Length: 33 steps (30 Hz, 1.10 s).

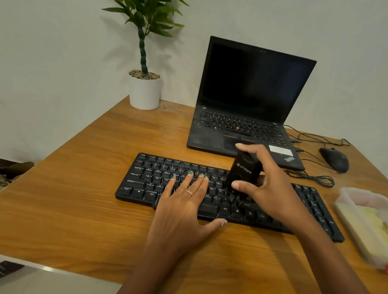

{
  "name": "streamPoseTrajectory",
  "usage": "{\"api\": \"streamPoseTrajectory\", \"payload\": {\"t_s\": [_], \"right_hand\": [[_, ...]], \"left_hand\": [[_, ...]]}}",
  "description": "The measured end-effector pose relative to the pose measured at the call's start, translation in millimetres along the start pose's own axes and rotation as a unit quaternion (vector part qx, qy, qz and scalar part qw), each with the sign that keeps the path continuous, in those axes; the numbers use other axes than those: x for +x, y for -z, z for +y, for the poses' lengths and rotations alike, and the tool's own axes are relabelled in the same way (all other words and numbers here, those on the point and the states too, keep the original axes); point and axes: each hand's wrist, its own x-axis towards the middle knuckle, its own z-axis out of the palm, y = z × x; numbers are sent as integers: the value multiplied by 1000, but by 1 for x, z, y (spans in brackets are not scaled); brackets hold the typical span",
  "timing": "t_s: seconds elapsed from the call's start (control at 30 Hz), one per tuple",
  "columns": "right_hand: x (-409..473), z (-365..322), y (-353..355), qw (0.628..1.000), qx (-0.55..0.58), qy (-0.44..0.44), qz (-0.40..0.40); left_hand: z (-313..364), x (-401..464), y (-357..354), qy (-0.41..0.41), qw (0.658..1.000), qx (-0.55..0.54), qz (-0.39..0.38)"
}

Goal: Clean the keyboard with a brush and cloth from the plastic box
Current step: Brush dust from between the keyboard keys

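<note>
Keyboard point(227, 195) at mid-bench point(77, 214), set slantwise, left end farther off than right end. Laptop point(248, 110) just behind, lid up, near the wall. Plant pot point(145, 92) at the far corner, left of laptop. Mouse point(334, 159) right of laptop, well apart from pot; cable point(311, 177) coiled between mouse and keyboard. Box point(378, 227) at the right edge, just beside keyboard's right end, cloth point(380, 229) inside. Left hand point(184, 208) flat on keyboard's middle keys, thumb over the near edge. Right hand point(267, 182) just right of it, above the keys, wrapped round brush point(244, 175), bristles down on keys.
</note>
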Motion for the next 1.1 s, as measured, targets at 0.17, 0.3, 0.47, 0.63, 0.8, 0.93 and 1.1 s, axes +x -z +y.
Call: {"api": "streamPoseTrajectory", "payload": {"t_s": [0.17, 0.3, 0.47, 0.63, 0.8, 0.93, 1.1], "right_hand": [[10, 9, 4, 996, -58, -24, 59], [8, 9, 5, 1000, 2, -7, 8], [19, 15, 1, 994, -84, -22, 66], [18, 16, -6, 998, -53, 22, 33], [24, 23, -7, 988, -116, 25, 98], [28, 20, -8, 997, -68, 22, 32], [38, 24, -16, 988, -87, 27, 123]], "left_hand": [[1, 0, 6, -2, 1000, -15, -22], [1, 0, 6, -4, 1000, -28, -6], [0, -1, 5, 0, 999, -34, 1], [1, -1, 5, -2, 999, -35, 0], [1, 0, 6, 0, 999, -37, 0], [2, -1, 7, -1, 999, -41, 9], [2, -2, 8, -3, 999, -38, 5]]}}
